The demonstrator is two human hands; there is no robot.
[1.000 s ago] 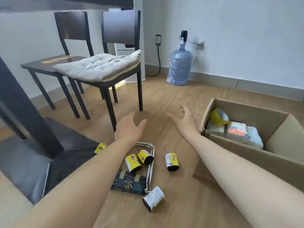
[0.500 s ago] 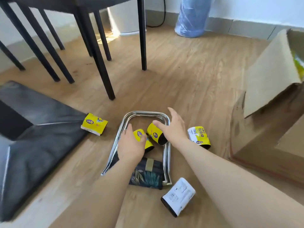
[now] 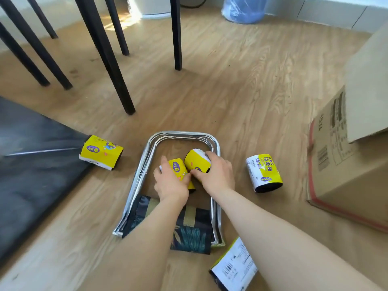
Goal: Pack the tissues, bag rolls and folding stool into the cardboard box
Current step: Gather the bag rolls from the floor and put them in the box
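A folded stool [image 3: 184, 136] with a chrome tube frame and dark leaf-print fabric lies flat on the wooden floor. Two yellow bag rolls lie inside its frame. My left hand [image 3: 170, 183] is closed around the left roll [image 3: 178, 168]. My right hand [image 3: 216, 175] grips the right roll [image 3: 195, 159]. Three more bag rolls lie loose: one at the left [image 3: 100, 153], one at the right [image 3: 264, 173], one near my right forearm [image 3: 233, 267]. The cardboard box [image 3: 346, 156] stands at the right edge; its inside is hidden.
Black chair legs [image 3: 109, 57] stand on the floor behind the stool. A dark cushion or mat [image 3: 31, 164] lies at the left. A blue water bottle [image 3: 243, 9] stands by the far wall.
The camera tipped down toward the floor. Both hands came down from above the floor and closed on the two rolls inside the stool frame.
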